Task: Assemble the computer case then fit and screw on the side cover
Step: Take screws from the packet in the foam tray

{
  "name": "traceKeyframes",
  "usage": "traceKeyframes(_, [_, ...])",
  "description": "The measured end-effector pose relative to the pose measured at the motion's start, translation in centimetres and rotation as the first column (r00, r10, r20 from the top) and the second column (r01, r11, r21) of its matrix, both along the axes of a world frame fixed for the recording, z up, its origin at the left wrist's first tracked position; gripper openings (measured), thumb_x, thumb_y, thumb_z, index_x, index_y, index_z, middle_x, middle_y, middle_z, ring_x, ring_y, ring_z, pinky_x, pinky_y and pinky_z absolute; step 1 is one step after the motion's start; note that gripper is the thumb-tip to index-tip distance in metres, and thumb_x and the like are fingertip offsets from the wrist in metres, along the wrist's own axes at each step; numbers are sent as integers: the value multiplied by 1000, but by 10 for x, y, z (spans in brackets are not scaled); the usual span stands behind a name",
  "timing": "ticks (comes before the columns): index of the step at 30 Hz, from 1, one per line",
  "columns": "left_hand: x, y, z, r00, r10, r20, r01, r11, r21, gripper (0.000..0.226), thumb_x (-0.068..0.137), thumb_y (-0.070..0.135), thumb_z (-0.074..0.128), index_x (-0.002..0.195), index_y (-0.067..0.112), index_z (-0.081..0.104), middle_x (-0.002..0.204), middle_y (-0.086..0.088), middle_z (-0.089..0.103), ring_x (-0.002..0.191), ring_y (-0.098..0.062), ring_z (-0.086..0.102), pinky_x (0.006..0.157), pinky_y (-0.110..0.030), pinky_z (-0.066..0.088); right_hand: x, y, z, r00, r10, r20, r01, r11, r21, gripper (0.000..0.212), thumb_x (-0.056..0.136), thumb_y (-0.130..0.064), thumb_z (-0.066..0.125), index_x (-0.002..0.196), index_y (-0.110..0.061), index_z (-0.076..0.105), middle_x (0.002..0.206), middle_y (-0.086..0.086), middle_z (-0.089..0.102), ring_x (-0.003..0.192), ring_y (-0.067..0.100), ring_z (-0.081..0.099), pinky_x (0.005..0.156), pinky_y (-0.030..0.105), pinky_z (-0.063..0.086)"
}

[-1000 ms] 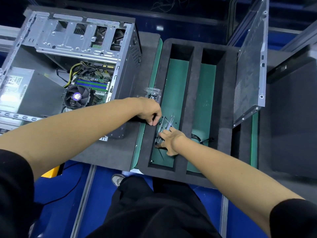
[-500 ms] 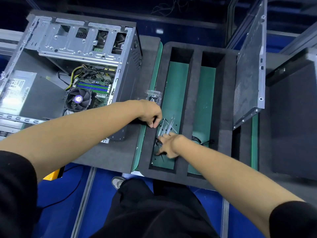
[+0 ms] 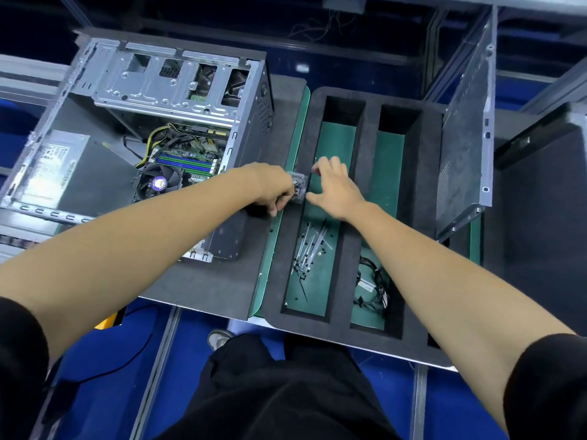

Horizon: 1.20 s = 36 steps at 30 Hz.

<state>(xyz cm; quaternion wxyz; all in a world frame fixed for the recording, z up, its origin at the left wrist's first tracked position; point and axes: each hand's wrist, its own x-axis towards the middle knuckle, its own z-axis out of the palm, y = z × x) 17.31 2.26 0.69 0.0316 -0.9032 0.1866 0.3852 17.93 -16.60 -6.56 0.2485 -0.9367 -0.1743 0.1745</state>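
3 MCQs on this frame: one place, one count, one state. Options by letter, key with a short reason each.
1. Where do the loose cable ties lie?
A. left slot of the foam tray
B. inside the computer case
C. on the blue floor

2. How many long slots does the foam tray have?
A. one
B. two
C. four

3. What state is the computer case in?
A. side open
B. cover screwed on
C. empty shell

Key: 1 A, ties sit on green slot floor; 2 B, two parallel slots; 3 A, fan and motherboard exposed, side cover stands apart at right.

Open computer case [image 3: 165, 147] lies flat (side cover [image 3: 467, 128] upright, apart).
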Motion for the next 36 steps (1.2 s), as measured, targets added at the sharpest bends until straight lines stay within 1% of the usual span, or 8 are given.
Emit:
traceKeyframes(2, [2, 4, 1, 996, 62, 67, -62, 998, -7, 17, 77, 14, 82, 86, 22, 69, 83, 11, 66, 84, -16, 63, 64, -28, 39, 0, 10, 2, 998, 12, 69, -15, 999, 41, 69, 82, -31, 75, 141, -18, 42, 131, 6, 39, 118, 25, 40, 92, 39, 42])
traceKeyframes(5, [0, 1, 1, 981, 57, 184, -66, 997, 43, 17, 85, 6, 68, 96, 19, 68, 101, -1, 72, 102, -26, 66, 77, -32, 47, 5, 27, 6, 993, 71, 98, -78, 995, 60, 78, 81, -30, 74, 148, -16, 38, 139, 7, 38, 122, 28, 43, 98, 43, 42])
traceKeyframes(8, [-2, -5, -3, 955, -19, 296, -26, 989, 149, 22, 93, 9, 62, 113, 18, 63, 117, -9, 66, 114, -32, 60, 93, -41, 45, 10, 38, 6, 984, 156, 82, -158, 987, 16, 69, 84, -31, 72, 144, -16, 41, 136, 8, 40, 119, 29, 50, 97, 46, 43])
traceKeyframes(14, [-8, -8, -9, 927, 42, 372, -98, 986, 135, 22, 93, 8, 62, 113, 17, 60, 117, -10, 66, 110, -32, 63, 89, -40, 46, 18, 42, 3, 972, 210, 104, -210, 978, -5, 36, 89, -23, 60, 123, -17, 48, 117, 8, 48, 111, 32, 51, 85, 44, 41])
traceKeyframes(21, [-15, -10, -11, 872, 233, 430, -268, 963, 23, 29, 90, -5, 60, 112, 12, 61, 106, -11, 64, 101, -36, 66, 67, -40, 42, 28, 43, 5, 950, 278, 143, -276, 961, -37, 17, 96, -18, 52, 112, -13, 49, 110, 11, 52, 106, 33, 49, 83, 45, 40])
traceKeyframes(28, [-15, -13, -18, 788, 448, 422, -428, 892, -148, 18, 92, -5, 57, 101, 10, 61, 99, -12, 65, 94, -35, 68, 65, -38, 44, 37, 44, 8, 973, 226, 48, -228, 973, 46, 5, 101, -18, 46, 105, -15, 46, 106, 9, 53, 98, 32, 52, 82, 47, 47])
traceKeyframes(33, [-24, -15, -25, 570, 726, 384, -520, 681, -515, 12, 100, 8, 50, 104, 10, 61, 101, -18, 66, 93, -38, 62, 78, -46, 49, 47, 47, 13, 985, 169, -32, -164, 978, 129, 1, 99, -20, 46, 99, -20, 46, 103, 8, 57, 90, 31, 56, 79, 46, 50])
traceKeyframes(36, [-21, -17, -24, 572, 735, 364, -562, 674, -478, 12, 97, 3, 48, 98, 9, 58, 100, -17, 66, 93, -36, 62, 80, -44, 52, 51, 46, 14, 989, 132, -71, -120, 980, 156, 8, 100, -22, 46, 96, -17, 50, 92, 8, 63, 81, 32, 59, 74, 47, 53])
